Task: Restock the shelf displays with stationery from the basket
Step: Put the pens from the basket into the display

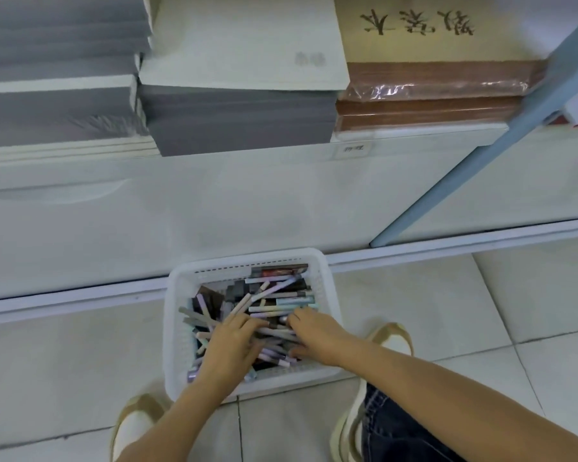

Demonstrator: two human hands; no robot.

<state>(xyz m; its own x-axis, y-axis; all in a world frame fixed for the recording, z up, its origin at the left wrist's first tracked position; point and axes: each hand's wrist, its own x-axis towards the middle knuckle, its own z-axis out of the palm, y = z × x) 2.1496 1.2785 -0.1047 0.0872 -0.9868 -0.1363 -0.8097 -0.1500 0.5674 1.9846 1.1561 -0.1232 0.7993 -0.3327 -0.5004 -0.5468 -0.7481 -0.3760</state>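
Note:
A white plastic basket [177,295] stands on the tiled floor against the shelf base. It holds a heap of pastel pens [281,300] and a few dark boxes. Both my hands are inside it. My left hand [231,343] lies palm down on the pens at the near left, fingers spread over them. My right hand [314,335] reaches in from the right with its fingers curled around several pens; its fingertips are hidden among the heap.
Above, the shelf [397,136] carries grey paper stacks [241,125], a white pad [247,45] and wrapped brown notebooks [431,95]. A blue upright post [447,181] slants down at the right. My two shoes [134,425] stand either side of the basket.

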